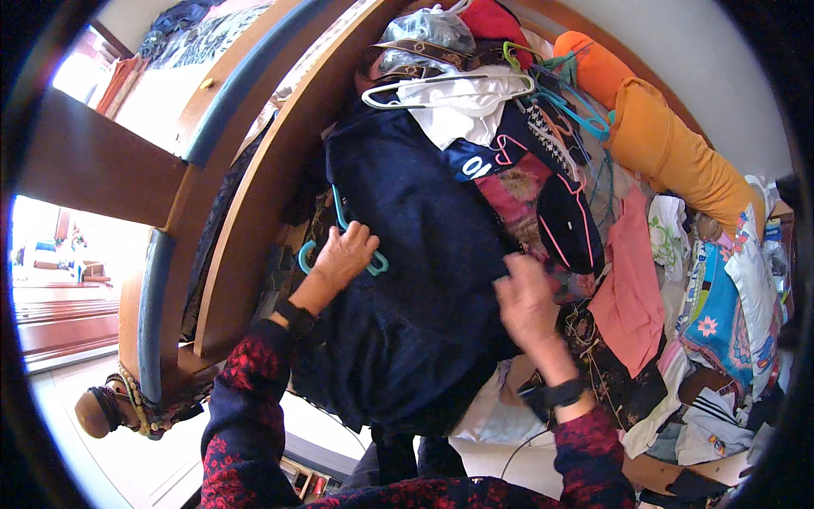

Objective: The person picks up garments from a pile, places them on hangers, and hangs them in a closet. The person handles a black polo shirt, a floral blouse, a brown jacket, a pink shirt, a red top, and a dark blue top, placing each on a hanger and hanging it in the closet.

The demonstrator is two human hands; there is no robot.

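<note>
A large dark navy garment (407, 305) is spread out in front of me, its lower end near my legs. On its left side my left hand (346, 251) is closed around a turquoise plastic clothes hanger (376, 262). The hanger's hook sticks out left of the hand, and part of its frame runs up along the cloth. My right hand (524, 299), blurred, is at the garment's right edge with its fingers curled. Whether it grips the cloth cannot be made out. Both wrists wear black bands.
A wooden bed rail (267, 159) rises on the left. Beyond the garment lie a white hanger (445, 92), white cloth (455, 124) and a pink hanger (584, 216). To the right are a salmon garment (629, 286), a rolled orange-yellow cushion (680, 153) and heaped clothes (718, 420).
</note>
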